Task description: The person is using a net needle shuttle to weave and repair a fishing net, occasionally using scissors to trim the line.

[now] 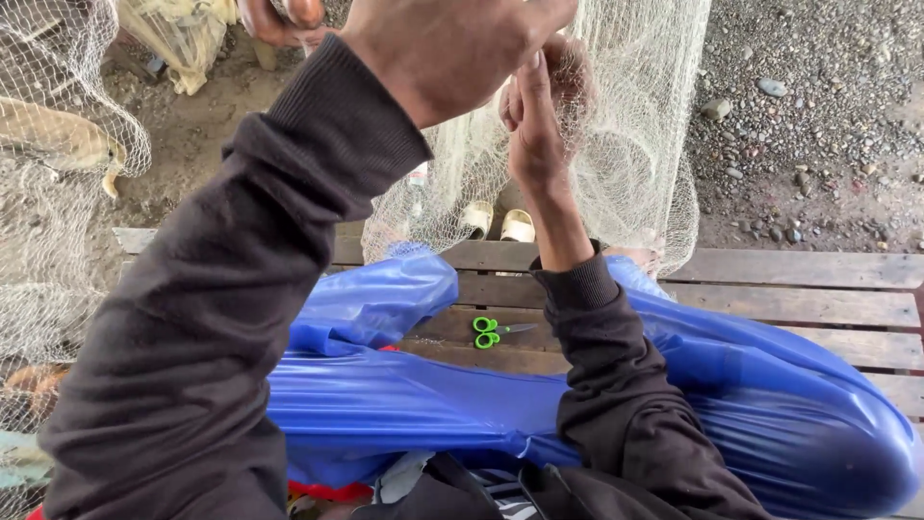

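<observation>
A pale, fine-meshed fishing net (pixel 635 144) hangs in front of me. My left hand (pixel 452 48) is raised close to the camera, its back toward me and its fingers curled at the net. Just below and to its right, my right hand (pixel 537 125) points upward and pinches the mesh. Both arms wear dark long sleeves. A shiny blue plastic apron (pixel 404 404) covers my lap. Small green-handled scissors (pixel 491 330) lie on the wooden bench (pixel 818 308) between my knees, untouched.
More net (pixel 48 241) drapes along the left side. Two feet in light sandals (pixel 500 223) show under the net beyond the bench. Gravel and stones (pixel 818 116) cover the ground to the right. Fingers (pixel 279 19) show at the top edge; I cannot tell whose.
</observation>
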